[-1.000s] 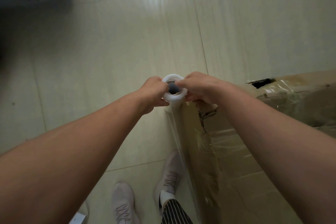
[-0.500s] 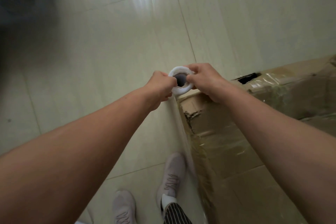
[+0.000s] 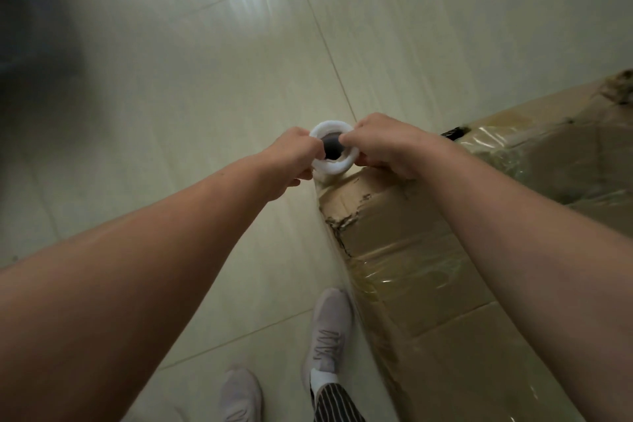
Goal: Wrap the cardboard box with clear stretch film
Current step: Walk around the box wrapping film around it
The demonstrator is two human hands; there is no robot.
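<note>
The stretch film roll (image 3: 333, 165) stands upright at the centre of the frame, seen end-on as a white ring with a dark core opening. It sits just beside the top near corner of the cardboard box (image 3: 442, 298); whether roll and corner touch cannot be told.

Left hand (image 3: 294, 157): its grip is clamped on the left side of the roll's rim, fingers curled round the outside. Right hand (image 3: 387, 144): its grip is clamped on the right side of the rim, with fingertips reaching to the edge of the core opening. Both forearms extend from the lower edge of the frame toward the centre.

The cardboard box fills the right and lower right of the frame. Its near corner is torn (image 3: 344, 220). Clear film (image 3: 406, 272) already lies in wrinkled, glossy bands across the box's top and near the upper right edge. A thin sheet of film (image 3: 334, 243) runs down from the roll along the box's left vertical edge.

The box stands on a pale tiled floor (image 3: 178, 86). Two light shoes (image 3: 329, 327) and a striped trouser leg (image 3: 337, 405) show at the bottom centre, just left of the box. A dark, blurred shape (image 3: 24, 14) occupies the upper left.
</note>
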